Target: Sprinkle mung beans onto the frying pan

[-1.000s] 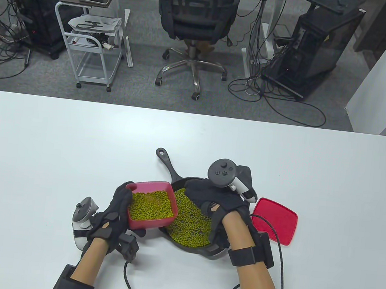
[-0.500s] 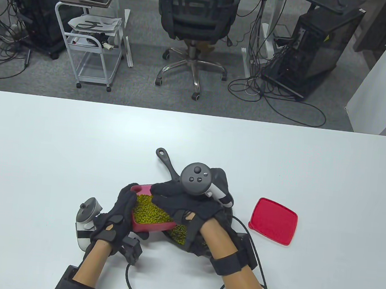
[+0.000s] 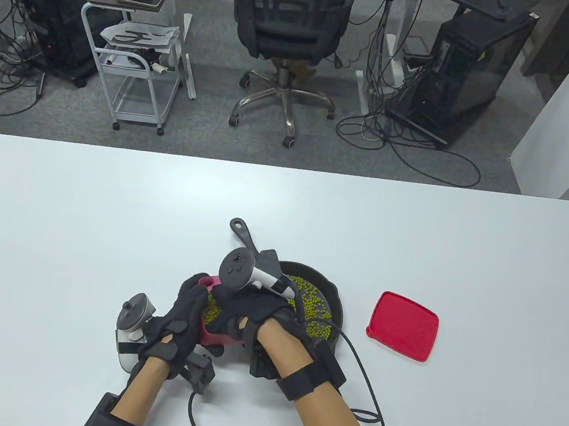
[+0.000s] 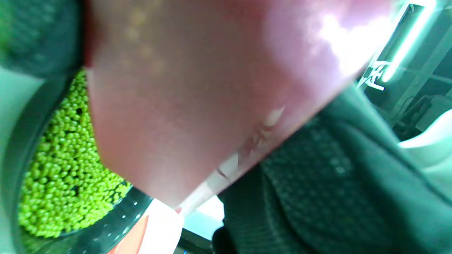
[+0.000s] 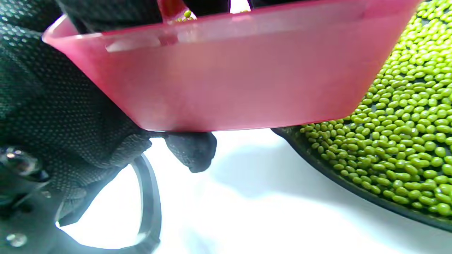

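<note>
My right hand (image 3: pixel 247 310) has swung from over the pan (image 3: pixel 329 297) into the tub (image 3: pixel 210 282) just left of it, fingers hidden among the beans (image 3: pixel 313 306), while my left hand (image 3: pixel 176 320) grips the tub for another pinch.

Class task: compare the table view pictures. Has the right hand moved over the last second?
Yes. The right hand has shifted left, away from the red lid, off the frying pan and over the red container.
</note>
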A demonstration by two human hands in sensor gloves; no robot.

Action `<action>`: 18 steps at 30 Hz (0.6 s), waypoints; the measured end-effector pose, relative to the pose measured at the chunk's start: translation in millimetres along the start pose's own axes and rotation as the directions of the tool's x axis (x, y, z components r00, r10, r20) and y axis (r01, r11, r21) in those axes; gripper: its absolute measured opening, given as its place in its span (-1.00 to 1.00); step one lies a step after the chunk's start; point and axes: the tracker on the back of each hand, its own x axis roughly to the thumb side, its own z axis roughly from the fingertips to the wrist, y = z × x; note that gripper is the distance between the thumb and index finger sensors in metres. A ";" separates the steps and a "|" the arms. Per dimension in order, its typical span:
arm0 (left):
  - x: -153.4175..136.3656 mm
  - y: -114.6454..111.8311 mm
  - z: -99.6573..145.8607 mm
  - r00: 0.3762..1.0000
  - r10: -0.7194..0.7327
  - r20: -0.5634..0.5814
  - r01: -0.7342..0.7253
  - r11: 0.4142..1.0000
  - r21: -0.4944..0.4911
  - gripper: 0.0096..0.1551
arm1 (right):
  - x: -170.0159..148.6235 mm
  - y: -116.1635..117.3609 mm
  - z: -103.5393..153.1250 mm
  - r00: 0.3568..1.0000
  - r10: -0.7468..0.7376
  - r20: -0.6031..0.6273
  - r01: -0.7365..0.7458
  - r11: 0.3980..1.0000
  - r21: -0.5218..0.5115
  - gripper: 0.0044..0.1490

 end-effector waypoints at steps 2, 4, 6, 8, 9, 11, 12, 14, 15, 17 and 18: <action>0.5 -0.9 0.5 1.000 -0.010 -0.001 0.010 1.000 -0.005 -0.12 | 1.5 3.0 -2.7 1.000 -0.004 0.019 0.004 1.000 -0.014 0.12; -0.9 -1.1 0.3 1.000 -0.026 -0.002 0.026 1.000 0.007 -0.12 | 2.5 5.1 -5.1 1.000 0.020 0.020 -0.019 0.999 -0.039 0.09; -3.4 -2.1 -0.7 1.000 -0.019 -0.012 0.019 1.000 -0.003 -0.12 | 4.4 6.4 -6.4 0.999 0.010 0.037 -0.008 0.999 -0.047 -0.06; -4.0 -1.8 -0.8 1.000 -0.007 -0.011 0.007 1.000 0.000 -0.13 | 7.9 7.7 -7.6 0.998 0.003 0.064 0.003 0.995 -0.096 -0.15; -4.2 -1.1 -1.1 1.000 -0.006 -0.007 0.006 1.000 0.003 -0.12 | 8.9 7.5 -6.9 0.998 0.007 0.063 0.000 0.994 -0.111 -0.18; -4.4 -1.1 -1.2 1.000 0.013 -0.009 -0.013 1.000 -0.010 -0.13 | 9.4 6.0 -7.7 0.998 0.003 0.064 0.006 0.990 -0.143 -0.27; -4.7 -1.1 -1.4 1.000 0.016 -0.010 -0.016 1.000 -0.009 -0.12 | 9.1 5.4 -8.0 0.998 -0.007 0.065 0.018 0.987 -0.160 -0.33; -4.6 -1.9 -1.3 1.000 0.018 -0.013 -0.018 1.000 -0.017 -0.12 | 8.5 4.8 -8.5 0.998 -0.008 0.065 0.020 0.983 -0.184 -0.41; -4.4 -2.0 -1.0 1.000 0.014 -0.016 -0.014 1.000 -0.015 -0.12 | 7.8 4.5 -8.3 0.997 -0.003 0.072 0.016 0.983 -0.183 -0.42; -4.3 -2.8 -1.0 1.000 0.017 -0.016 -0.018 1.000 -0.024 -0.12 | 4.3 1.7 -8.0 0.996 -0.038 0.087 0.054 0.980 -0.190 -0.50; -4.1 -3.3 -1.2 1.000 0.018 -0.011 -0.018 0.999 -0.028 -0.12 | 2.9 0.3 -7.4 0.995 -0.047 0.093 0.064 0.981 -0.184 -0.51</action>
